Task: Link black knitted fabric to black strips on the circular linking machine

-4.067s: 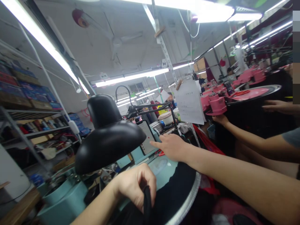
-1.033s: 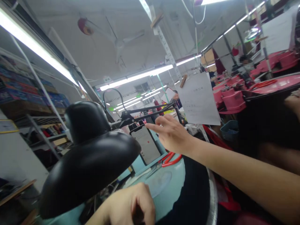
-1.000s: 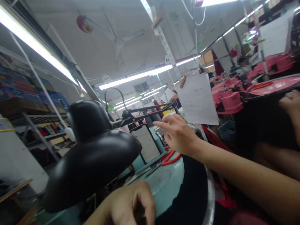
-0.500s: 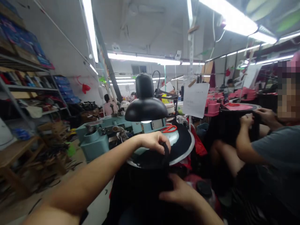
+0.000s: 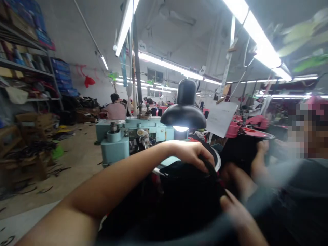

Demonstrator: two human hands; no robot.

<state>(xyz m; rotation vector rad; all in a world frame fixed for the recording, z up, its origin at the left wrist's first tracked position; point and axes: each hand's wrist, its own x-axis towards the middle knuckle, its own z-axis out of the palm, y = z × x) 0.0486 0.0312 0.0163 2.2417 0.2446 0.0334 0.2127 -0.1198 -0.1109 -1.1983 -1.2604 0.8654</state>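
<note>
Moved since the earlier frame: the lamp and machine sit further right in view, and both hands have shifted right with them. Item: left hand (image 5: 192, 154), arm stretched across from the lower left, fingers curled and gripping a narrow band of the black fabric (image 5: 169, 201) that lies in a heavy bunch before the person. Item: right hand (image 5: 237, 213), low at right, heavily blurred, against the same fabric; whether it holds the fabric cannot be told. Item: pale teal machine (image 5: 115, 143), beyond the left forearm, with metal fittings on top. Item: black desk lamp (image 5: 185, 114), lit, just past the left hand. Item: paper sheet (image 5: 221, 118), hanging to the right of the lamp, its writing too small to read. Item: co-worker in a grey T-shirt (image 5: 289, 191), at right, blurred, hands on a separate black piece. No brand or label is legible.
</note>
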